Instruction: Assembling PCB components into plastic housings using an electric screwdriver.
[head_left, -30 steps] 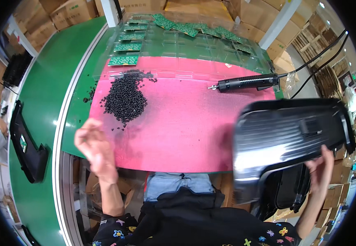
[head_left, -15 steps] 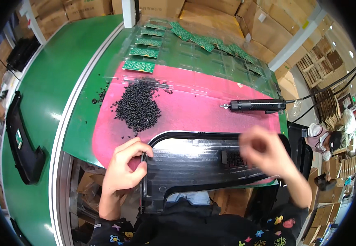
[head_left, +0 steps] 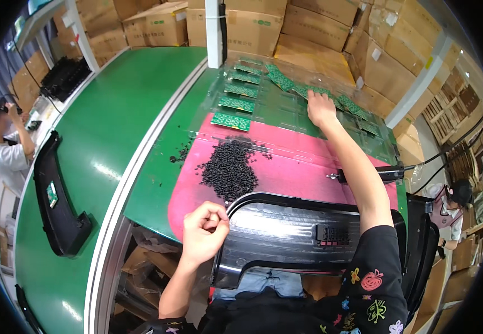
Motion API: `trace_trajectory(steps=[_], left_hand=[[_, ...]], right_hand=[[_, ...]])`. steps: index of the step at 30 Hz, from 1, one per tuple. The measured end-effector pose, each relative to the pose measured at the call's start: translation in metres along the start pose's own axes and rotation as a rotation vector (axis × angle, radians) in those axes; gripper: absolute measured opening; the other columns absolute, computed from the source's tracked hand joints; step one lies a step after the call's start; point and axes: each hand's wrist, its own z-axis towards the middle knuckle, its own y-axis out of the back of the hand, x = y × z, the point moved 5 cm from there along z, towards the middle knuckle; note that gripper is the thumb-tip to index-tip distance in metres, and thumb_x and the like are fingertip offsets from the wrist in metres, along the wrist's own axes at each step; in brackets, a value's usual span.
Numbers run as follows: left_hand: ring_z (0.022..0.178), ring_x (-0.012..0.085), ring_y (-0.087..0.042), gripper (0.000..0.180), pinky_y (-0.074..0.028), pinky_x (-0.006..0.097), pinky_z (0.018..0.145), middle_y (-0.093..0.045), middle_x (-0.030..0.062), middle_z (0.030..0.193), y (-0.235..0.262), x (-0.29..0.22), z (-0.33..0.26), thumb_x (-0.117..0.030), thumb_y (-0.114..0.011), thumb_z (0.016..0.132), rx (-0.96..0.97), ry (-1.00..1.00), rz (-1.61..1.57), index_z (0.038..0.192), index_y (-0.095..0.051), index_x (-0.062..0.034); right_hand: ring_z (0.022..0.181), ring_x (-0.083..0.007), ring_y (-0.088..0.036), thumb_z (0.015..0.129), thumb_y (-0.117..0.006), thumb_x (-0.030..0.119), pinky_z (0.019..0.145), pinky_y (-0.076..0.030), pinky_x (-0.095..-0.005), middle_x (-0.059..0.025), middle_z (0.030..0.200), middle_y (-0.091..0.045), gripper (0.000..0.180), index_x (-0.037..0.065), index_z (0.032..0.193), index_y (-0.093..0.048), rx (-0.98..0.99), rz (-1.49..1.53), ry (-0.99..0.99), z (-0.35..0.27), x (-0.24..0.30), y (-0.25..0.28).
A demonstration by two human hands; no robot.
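Note:
A black plastic panel (head_left: 286, 234) with a curved rim lies before me, over the table's near edge and above my lap. My left hand (head_left: 205, 231) is closed beside its left rim, fingers curled; what they hold, if anything, is hidden. Far across the table, my right hand (head_left: 320, 108) reaches over a loose row of green circuit boards. Its extended fingers touch a circuit board (head_left: 318, 91), and the thumb is out of sight. Under my right forearm lies a black electric screwdriver (head_left: 386, 173), partly covered. A heap of small black screws (head_left: 229, 170) rests on the pink mat (head_left: 300, 147).
Clear plastic trays (head_left: 277, 111) bear more boards, including a left column of circuit boards (head_left: 236, 104). On the green surface at left lies another black panel (head_left: 57, 200) with a board in it. Cardboard boxes (head_left: 252, 28) are stacked behind. Two people are farther off.
My right hand has moved from above the panel to the far boards. The left hand remains by the panel's left rim. The whole view has shifted, showing more of the far side.

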Motion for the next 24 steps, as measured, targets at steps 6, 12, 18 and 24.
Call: trace_trajectory(steps=[6, 12, 18, 24], left_hand=[[0.051, -0.0009, -0.028, 0.012, -0.024, 0.019, 0.047, -0.033, -0.0097, 0.055, -0.004, -0.005, 0.000, 0.009, -0.056, 0.077, 0.120, 0.075, -0.005, 0.081, -0.057, -0.0019], [0.057, -0.0013, -0.031, 0.010, -0.026, 0.018, 0.051, -0.036, -0.0096, 0.066, -0.004, -0.008, 0.006, 0.005, -0.060, 0.082, 0.275, 0.208, -0.085, 0.089, -0.057, -0.0022], [0.077, 0.0116, -0.053, 0.060, -0.042, 0.023, 0.060, -0.061, 0.0047, 0.092, -0.034, -0.086, 0.036, 0.001, -0.078, 0.066, 0.287, -0.304, 0.373, 0.120, -0.053, -0.0007], [0.087, 0.0249, -0.063, 0.054, -0.050, 0.032, 0.069, -0.067, 0.0125, 0.098, -0.109, -0.135, 0.030, -0.005, -0.082, 0.058, 0.604, -0.674, 0.482, 0.109, -0.064, 0.0017]], right_hand=[[0.089, -0.0371, -0.066, 0.083, -0.050, 0.003, 0.071, -0.054, -0.0472, -0.0186, 0.101, -0.064, 0.023, 0.002, 0.106, -0.056, -0.137, 0.166, -0.101, -0.006, -0.021, 0.018], [0.073, -0.0376, -0.063, 0.085, -0.050, -0.003, 0.069, -0.051, -0.0394, -0.0228, 0.081, -0.064, 0.024, 0.000, 0.106, -0.061, -0.334, 0.624, 0.067, -0.085, -0.024, 0.117], [0.075, -0.0358, -0.063, 0.085, -0.053, -0.004, 0.067, -0.049, -0.0376, -0.0229, 0.081, -0.062, 0.017, -0.004, 0.100, -0.061, 0.021, 0.974, 0.310, -0.204, 0.016, 0.203], [0.079, -0.0338, -0.064, 0.085, -0.053, -0.006, 0.069, -0.049, -0.0351, -0.0195, 0.085, -0.064, 0.020, -0.005, 0.103, -0.059, 0.134, 1.054, 0.307, -0.262, 0.001, 0.218]])
